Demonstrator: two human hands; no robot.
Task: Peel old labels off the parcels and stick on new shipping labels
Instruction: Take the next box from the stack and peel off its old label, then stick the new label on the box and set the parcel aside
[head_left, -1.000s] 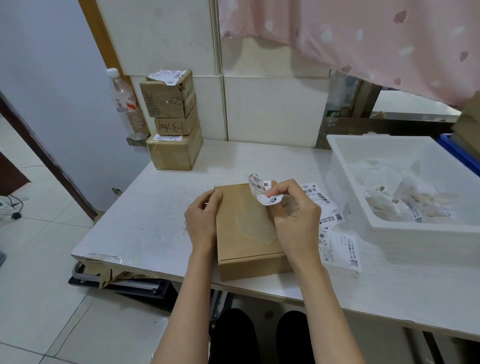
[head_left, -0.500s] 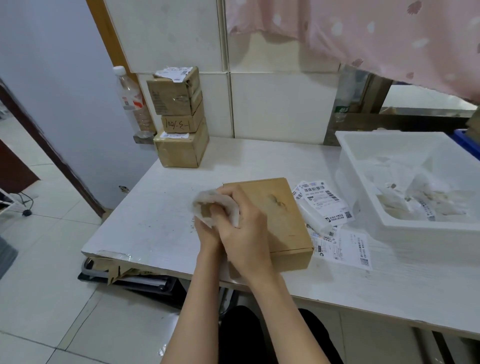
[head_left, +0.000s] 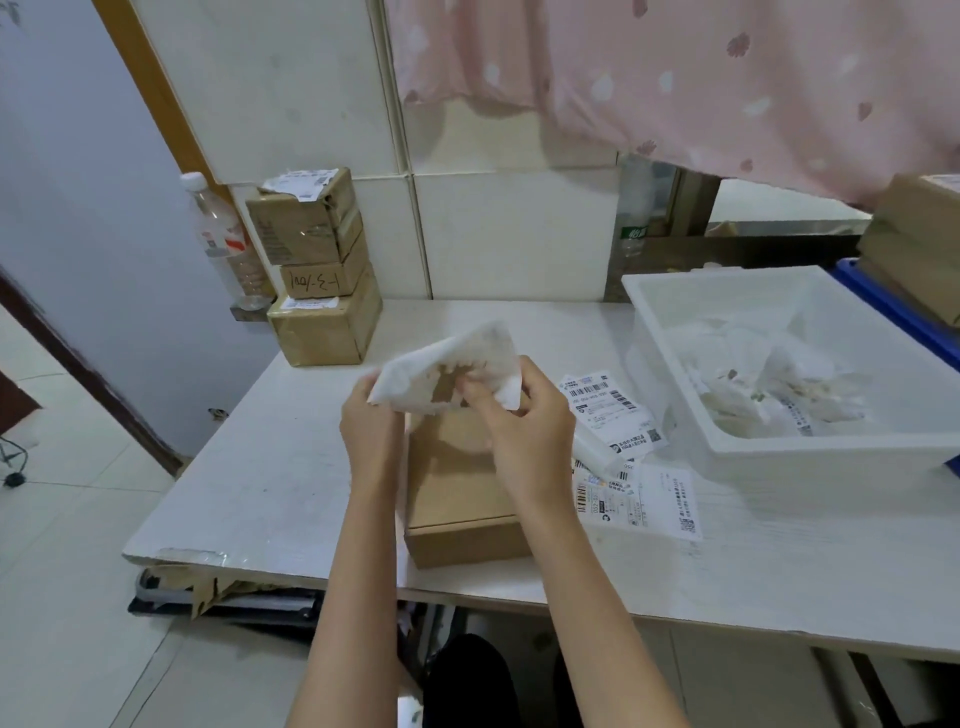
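Both hands, left hand (head_left: 370, 423) and right hand (head_left: 524, 431), pinch the peeled label (head_left: 447, 366) above the parcel (head_left: 457, 483). The label is crumpled white, with brown cardboard scraps stuck to it.

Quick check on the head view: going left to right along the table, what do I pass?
Stacked boxes → left hand → peeled label → right hand → new labels → white bin.

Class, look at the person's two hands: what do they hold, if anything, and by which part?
Both hold the peeled old label: left hand grips its left corner, right hand pinches its lower right edge.
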